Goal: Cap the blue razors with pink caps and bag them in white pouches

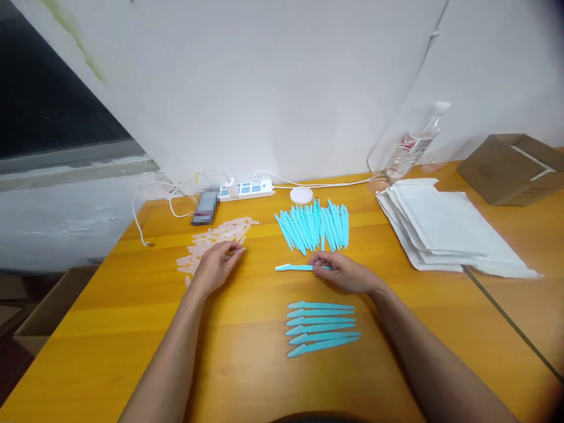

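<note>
Teal plastic tool (296,268), a slim blade-shaped piece, lies flat on the orange wooden tabletop (110,346) at centre, its right end pinched in the closed fingers of the right hand (346,272). Behind the tabletop rises a plain white wall (282,88); a dark opening shows at far left. On the right lies a stack of white pouches (445,229), beyond it a cardboard box (513,167) and a clear bottle (412,147). A heap of teal pieces (315,226) sits just behind the held one, and a row of six (321,329) lies nearer the viewer. The left hand (217,265), fingers curled down, touches a scatter of pale pink pieces (220,235); whether it grips one cannot be made out. A white power strip (247,188) and a small white disc (301,195) sit by the wall, beside a small object blurred out (205,208).
</note>
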Demonstrator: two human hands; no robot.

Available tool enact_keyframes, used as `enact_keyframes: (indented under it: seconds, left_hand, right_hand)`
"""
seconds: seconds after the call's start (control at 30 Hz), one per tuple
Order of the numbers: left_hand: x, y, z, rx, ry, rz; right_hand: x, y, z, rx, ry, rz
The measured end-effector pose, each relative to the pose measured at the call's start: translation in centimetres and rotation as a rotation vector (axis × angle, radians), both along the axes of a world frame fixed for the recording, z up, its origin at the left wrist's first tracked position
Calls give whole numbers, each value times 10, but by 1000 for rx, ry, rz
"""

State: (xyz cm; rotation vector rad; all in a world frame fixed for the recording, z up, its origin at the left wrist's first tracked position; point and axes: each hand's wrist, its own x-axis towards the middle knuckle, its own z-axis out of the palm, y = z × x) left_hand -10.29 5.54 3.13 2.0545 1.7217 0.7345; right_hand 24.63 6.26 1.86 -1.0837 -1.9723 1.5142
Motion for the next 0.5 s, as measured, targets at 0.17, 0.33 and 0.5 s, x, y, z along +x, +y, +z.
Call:
enact_keyframes:
  seconds: [0.17,0.33,0.5]
  left_hand:
    - [52,-28,-3,-229,-454,53]
    - [71,-37,-13,-315,-531,70]
    - [70,-35,-19,-321,-551,91]
  right_hand:
    - [6,0,-1,-52,26,-1]
    - [6,-1,-1,-38,15,5]
    - [4,-2,2,-58,27,-8]
